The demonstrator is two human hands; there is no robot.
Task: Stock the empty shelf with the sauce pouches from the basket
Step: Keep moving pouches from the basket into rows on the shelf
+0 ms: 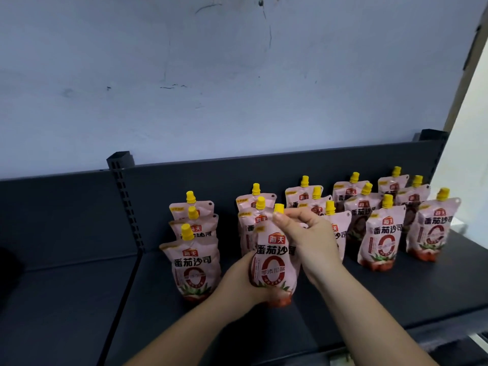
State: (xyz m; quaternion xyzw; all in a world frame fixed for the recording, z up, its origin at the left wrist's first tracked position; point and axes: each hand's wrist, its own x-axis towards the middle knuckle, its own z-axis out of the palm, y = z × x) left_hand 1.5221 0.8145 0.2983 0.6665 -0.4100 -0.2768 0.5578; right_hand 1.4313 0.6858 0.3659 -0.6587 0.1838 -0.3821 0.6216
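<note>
A dark grey metal shelf [369, 294] runs across the lower half of the view, backed by a low panel [66, 207] of the same colour. A slotted upright [124, 196] rises through the panel at left of centre, and from its foot a seam [124, 294] runs forward, dividing the shelf into two boards. A second upright [433, 134] ends the panel at the right. Behind stands a pale bluish wall [184, 75], scuffed and marked with thin cracks [269, 30]. A wooden edge [467, 62] and a lighter wall [470, 154] close the right side.

Pink sauce pouches with yellow caps stand upright on the right-hand board in columns running front to back. The leftmost column [194, 268] holds three, one behind another. Further columns [381, 239] fill the right part, reaching to the far-right pouch [433, 228] near the shelf's end.

The held pouch [272, 262] is upright, label forward, at the front of the second column from the left, just beside the leftmost column. The left hand [237, 281] grasps its lower body, fingers wrapped round its far side. The right hand [309, 239] grips the top, with the thumb tip at the base of its yellow cap [279, 208]. Whether its base touches the shelf cannot be told, as the left hand hides it.
</note>
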